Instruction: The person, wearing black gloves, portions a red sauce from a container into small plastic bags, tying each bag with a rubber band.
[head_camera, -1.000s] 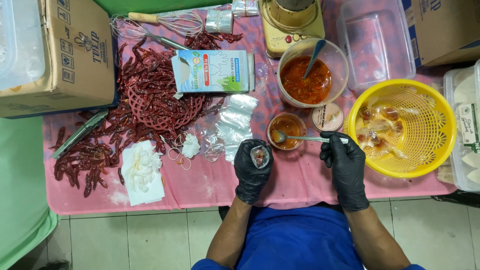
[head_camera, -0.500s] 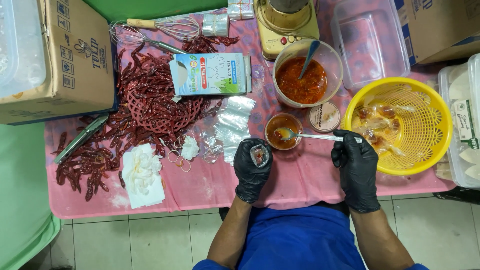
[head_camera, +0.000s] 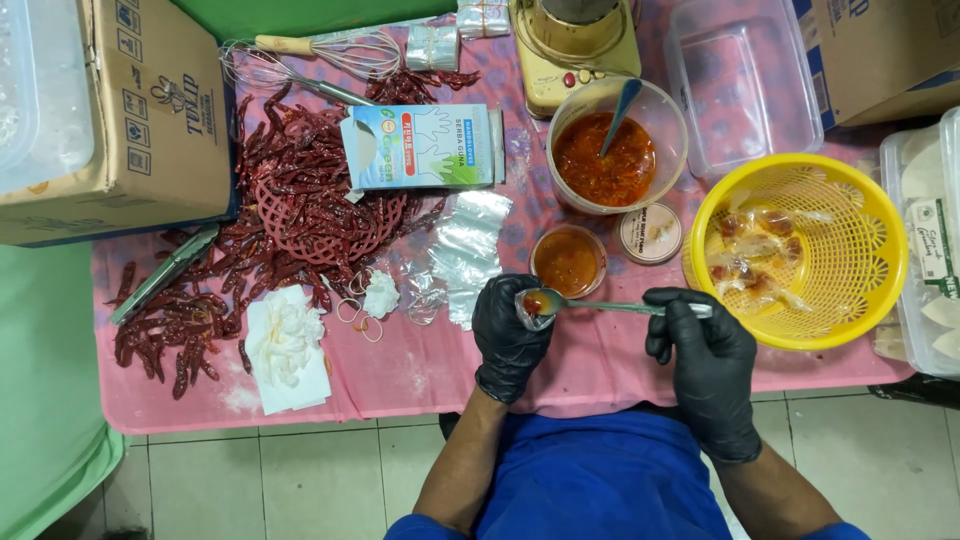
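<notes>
Spoon (head_camera: 600, 305): loaded with red sauce, its bowl now tipped into the mouth of a small clear bag (head_camera: 530, 305) — a second ago its bowl was over the small sauce cup (head_camera: 567, 262), which sits just behind the bag.
Change: the spoon has travelled from cup to bag, so I'd judge the filling of this bag is under way, not finished.
Left hand (head_camera: 508, 335): black glove, fingers curled round the clear bag, holding its mouth up just in front of the small sauce cup.
Right hand (head_camera: 708, 365): black glove, fingers pinched on the spoon handle, to the right of the cup and nearer the person.
Big sauce tub (head_camera: 618, 145): clear, behind the cup, red sauce inside with a blue spoon standing in it.
Round lid (head_camera: 650, 233): pale, with a printed label, lying just right of the cup.
Yellow basket (head_camera: 860, 210): right of the cup, holding a few filled clear packets.
Glove box (head_camera: 420, 147): flat rectangular carton, white and blue-green with a hand drawn on it — left of the big tub, behind and left of the cup.
Cardboard cartons (head_camera: 150, 120): brown, printed sides; one far left of the cup, another at the far right corner.
Foil sachets (head_camera: 435, 45): small and silvery, well behind the cup by the whisk.
Dried chillies (head_camera: 300, 190): spread wide to the left of the cup, on the pink cloth (head_camera: 400, 370).
</notes>
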